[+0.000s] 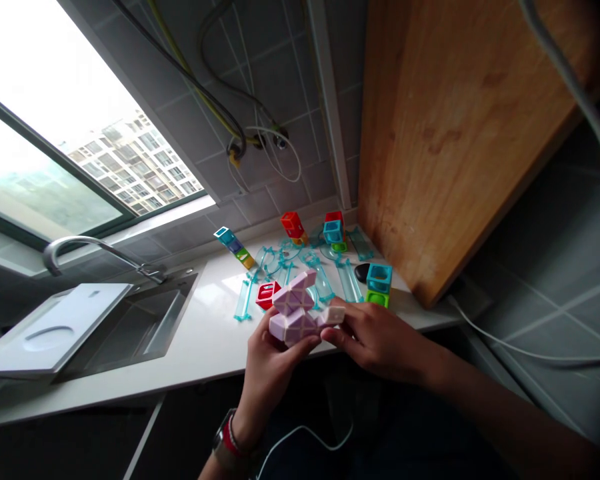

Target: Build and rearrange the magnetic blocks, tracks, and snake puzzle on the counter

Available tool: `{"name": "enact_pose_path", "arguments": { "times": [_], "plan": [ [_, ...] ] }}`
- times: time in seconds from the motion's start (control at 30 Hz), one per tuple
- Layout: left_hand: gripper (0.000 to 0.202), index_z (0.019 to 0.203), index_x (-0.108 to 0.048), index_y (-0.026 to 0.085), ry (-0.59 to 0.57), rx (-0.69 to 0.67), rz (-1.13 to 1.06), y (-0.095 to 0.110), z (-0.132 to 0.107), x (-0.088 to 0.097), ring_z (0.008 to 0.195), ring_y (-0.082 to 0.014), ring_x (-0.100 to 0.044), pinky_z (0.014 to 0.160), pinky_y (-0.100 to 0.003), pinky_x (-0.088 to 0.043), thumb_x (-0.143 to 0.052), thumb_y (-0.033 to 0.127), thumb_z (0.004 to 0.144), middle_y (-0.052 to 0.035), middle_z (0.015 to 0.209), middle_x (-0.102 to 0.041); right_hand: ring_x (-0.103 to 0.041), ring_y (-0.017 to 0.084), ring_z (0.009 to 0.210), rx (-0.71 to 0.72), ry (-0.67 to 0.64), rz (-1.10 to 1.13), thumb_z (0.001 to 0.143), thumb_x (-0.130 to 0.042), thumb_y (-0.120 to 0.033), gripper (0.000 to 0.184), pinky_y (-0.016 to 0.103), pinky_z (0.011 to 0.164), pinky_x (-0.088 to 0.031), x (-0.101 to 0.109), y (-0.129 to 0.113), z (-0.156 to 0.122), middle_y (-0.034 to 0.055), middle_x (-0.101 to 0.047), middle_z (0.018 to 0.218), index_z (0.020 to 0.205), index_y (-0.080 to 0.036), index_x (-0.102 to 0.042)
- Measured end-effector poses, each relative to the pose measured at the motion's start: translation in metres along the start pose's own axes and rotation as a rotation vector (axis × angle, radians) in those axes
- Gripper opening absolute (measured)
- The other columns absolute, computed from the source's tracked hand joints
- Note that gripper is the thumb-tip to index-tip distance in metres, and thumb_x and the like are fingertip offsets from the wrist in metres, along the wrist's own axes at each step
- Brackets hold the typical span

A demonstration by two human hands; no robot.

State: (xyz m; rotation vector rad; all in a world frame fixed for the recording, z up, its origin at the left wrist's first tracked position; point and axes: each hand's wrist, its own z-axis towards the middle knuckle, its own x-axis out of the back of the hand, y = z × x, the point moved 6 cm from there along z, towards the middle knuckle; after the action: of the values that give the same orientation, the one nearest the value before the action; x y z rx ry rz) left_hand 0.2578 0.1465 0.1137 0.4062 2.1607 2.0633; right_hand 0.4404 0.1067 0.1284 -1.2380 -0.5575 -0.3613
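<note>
A pink and white snake-cube twist puzzle (pixel 296 308), folded into a lumpy shape of triangular facets, is held up between both hands in front of the counter's edge. My left hand (pixel 271 363) wraps its lower left side, thumb along the bottom. My right hand (pixel 367 332) pinches the small end piece that sticks out to the right. Just behind the puzzle lies a red hollow block (pixel 267 295) on the white counter (pixel 207 333). Near my right hand stand a blue block (pixel 379 276) and a green block (pixel 378 298).
Several clear teal track pieces (pixel 243 299) lie spread behind the puzzle. A leaning stack of coloured blocks (pixel 235 247) and red blocks (pixel 291 223) stand farther back. A sink with a faucet (pixel 100 245) and white board (pixel 55 327) is left. A wooden panel (pixel 460 133) rises right.
</note>
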Motion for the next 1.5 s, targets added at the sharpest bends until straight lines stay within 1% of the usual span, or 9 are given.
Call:
{"name": "enact_pose_path", "arguments": {
  "times": [0.13,0.3,0.4,0.6,0.73,0.97,1.2,1.37,1.5],
  "plan": [
    [0.042,0.109,-0.069,0.015,-0.190,0.219,-0.201,-0.008,0.001,-0.005,0.084,-0.0213,-0.073,0.072,-0.028,-0.058,-0.087,0.033,0.075,-0.0101,0.099,-0.075,-0.056,0.014,0.063,0.043,0.040,0.041,0.100,-0.053,-0.053,0.033,0.026,0.060,-0.036,0.019,-0.004,-0.002,-0.0018,-0.059,0.071,0.095,-0.021,-0.059],
    [0.042,0.108,-0.071,0.017,-0.313,0.215,-0.251,-0.009,-0.001,-0.016,0.078,-0.0170,-0.069,0.066,-0.022,-0.054,-0.089,0.028,0.073,-0.0062,0.094,-0.074,-0.049,0.011,0.060,0.144,-0.042,0.016,0.098,-0.057,-0.049,0.034,0.025,0.058,-0.032,0.026,-0.011,-0.003,-0.0032,-0.055,0.068,0.080,-0.020,-0.055],
    [0.046,0.110,-0.070,0.016,-0.257,0.139,-0.143,-0.007,-0.003,-0.019,0.084,-0.0192,-0.070,0.073,-0.025,-0.055,-0.090,0.028,0.070,-0.0071,0.099,-0.075,-0.051,0.012,0.061,0.192,-0.099,0.004,0.101,-0.052,-0.044,0.033,0.026,0.059,-0.031,0.022,-0.013,-0.003,-0.0016,-0.058,0.069,0.079,-0.020,-0.055],
    [0.067,0.127,-0.065,0.021,0.081,-0.088,0.275,0.004,-0.015,-0.009,0.082,-0.0210,-0.068,0.073,-0.028,-0.056,-0.092,0.030,0.067,-0.0050,0.100,-0.076,-0.055,0.013,0.060,0.114,-0.039,0.059,0.100,-0.054,-0.047,0.038,0.026,0.058,-0.032,0.007,0.001,0.005,0.0000,-0.062,0.067,0.076,-0.019,-0.061],
    [0.059,0.117,-0.067,0.019,-0.070,-0.036,0.115,0.005,-0.012,-0.012,0.085,-0.0206,-0.069,0.075,-0.027,-0.056,-0.093,0.028,0.066,-0.0053,0.099,-0.076,-0.055,0.013,0.063,0.090,-0.086,0.272,0.097,-0.060,-0.054,0.040,0.024,0.059,-0.036,0.005,0.006,0.007,-0.0022,-0.062,0.068,0.080,-0.018,-0.066],
    [0.051,0.113,-0.069,0.017,-0.191,0.007,0.046,0.010,-0.005,-0.009,0.088,-0.0193,-0.069,0.074,-0.024,-0.055,-0.092,0.024,0.067,-0.0066,0.101,-0.074,-0.060,0.013,0.068,-0.020,0.073,0.354,0.092,-0.069,-0.048,0.029,0.024,0.059,-0.042,0.023,0.004,0.004,-0.0006,-0.067,0.078,0.099,-0.019,-0.068],
    [0.076,0.138,-0.057,0.024,-0.058,0.010,0.041,0.001,-0.010,-0.014,0.075,-0.0190,-0.070,0.061,-0.025,-0.057,-0.089,0.027,0.070,-0.0054,0.101,-0.075,-0.067,0.016,0.077,-0.083,0.084,0.383,0.088,-0.074,-0.036,0.026,0.026,0.063,-0.048,0.022,0.007,0.006,0.0027,-0.073,0.090,0.105,-0.018,-0.068],
    [0.069,0.135,-0.060,0.024,-0.042,-0.084,0.019,0.004,-0.010,-0.016,0.101,-0.0242,-0.072,0.086,-0.030,-0.058,-0.088,0.025,0.072,-0.0081,0.116,-0.074,-0.069,0.018,0.081,-0.056,0.063,0.342,0.091,-0.071,-0.037,0.023,0.028,0.069,-0.053,0.027,0.005,0.007,0.0049,-0.075,0.095,0.103,-0.017,-0.071],
    [0.071,0.139,-0.054,0.023,-0.001,-0.112,0.072,0.002,-0.010,-0.014,0.094,-0.0217,-0.072,0.082,-0.028,-0.057,-0.086,0.026,0.076,-0.0078,0.114,-0.075,-0.070,0.021,0.094,0.060,0.098,0.106,0.096,-0.066,-0.033,0.018,0.032,0.082,-0.053,0.030,-0.001,0.004,0.0066,-0.076,0.104,0.107,-0.020,-0.073]
  ]
}}
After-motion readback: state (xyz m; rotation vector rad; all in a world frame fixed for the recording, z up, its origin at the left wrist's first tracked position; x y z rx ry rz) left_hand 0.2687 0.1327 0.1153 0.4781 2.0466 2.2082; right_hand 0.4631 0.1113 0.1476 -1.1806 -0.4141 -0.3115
